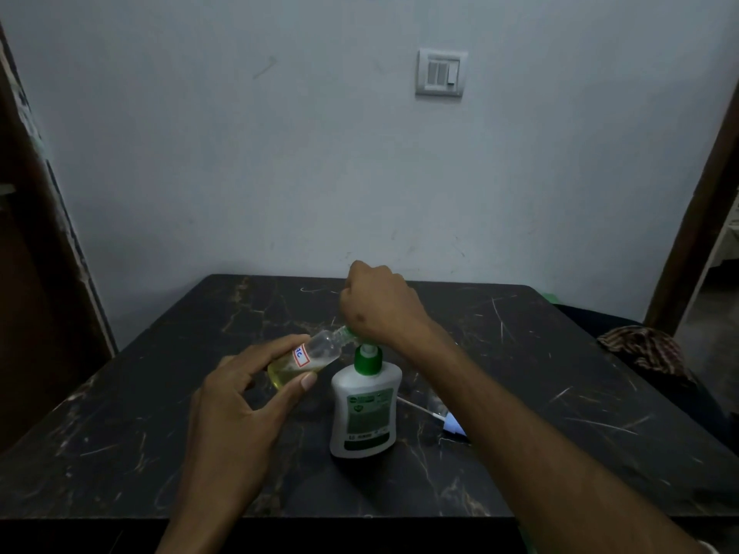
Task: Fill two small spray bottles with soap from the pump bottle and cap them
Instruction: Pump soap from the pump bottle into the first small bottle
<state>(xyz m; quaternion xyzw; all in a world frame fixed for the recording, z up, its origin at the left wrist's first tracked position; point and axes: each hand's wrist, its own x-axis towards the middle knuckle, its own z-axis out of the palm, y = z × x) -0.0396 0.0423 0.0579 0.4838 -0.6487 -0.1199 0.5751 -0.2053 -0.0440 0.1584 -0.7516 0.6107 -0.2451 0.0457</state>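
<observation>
My left hand holds a small clear spray bottle, fingers pinching its lower body, thumb on the near side. The bottle is tilted, neck up toward the pump spout, uncapped, with yellowish soap pooled at its low end and a red-bordered white label on its side. My right hand is a closed fist pressed down on top of the pump bottle, covering the pump head; the bottle's mouth meets the green spout under that fist. The white pump bottle with green collar stands upright near the middle of the dark marbled counter. A spray cap with its thin tube lies on the counter just beside the pump bottle, toward the right edge, partly hidden by my right forearm.
</observation>
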